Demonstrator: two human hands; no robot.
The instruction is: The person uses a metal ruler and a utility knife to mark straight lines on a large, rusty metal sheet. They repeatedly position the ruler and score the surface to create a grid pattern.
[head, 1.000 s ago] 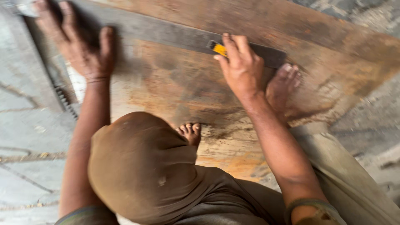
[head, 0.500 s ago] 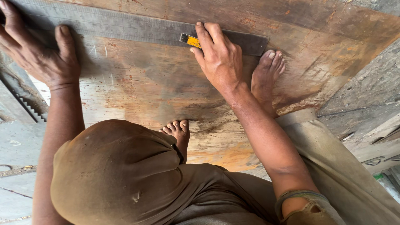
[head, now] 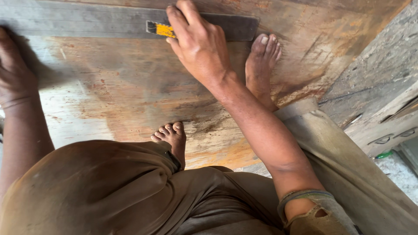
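Observation:
I crouch on a large rust-stained metal sheet [head: 122,91] that lies flat on the ground. A long grey straightedge [head: 78,21] runs across its far part. My right hand [head: 198,48] is closed around a yellow and black utility knife [head: 160,29] whose tip rests against the straightedge. My left hand [head: 15,72] presses flat on the sheet at the far left, by the straightedge's edge. My two bare feet [head: 261,61] [head: 170,135] stand on the sheet.
My brown trousers [head: 100,191] fill the bottom of the view. A concrete floor [head: 374,65] lies to the right of the sheet, with a pale wooden plank [head: 387,126] and a small green object [head: 384,154] near the right edge.
The view has shifted so both hands sit further left and lower in frame. My left hand has moved to the frame's left edge; the knife stays against the straightedge.

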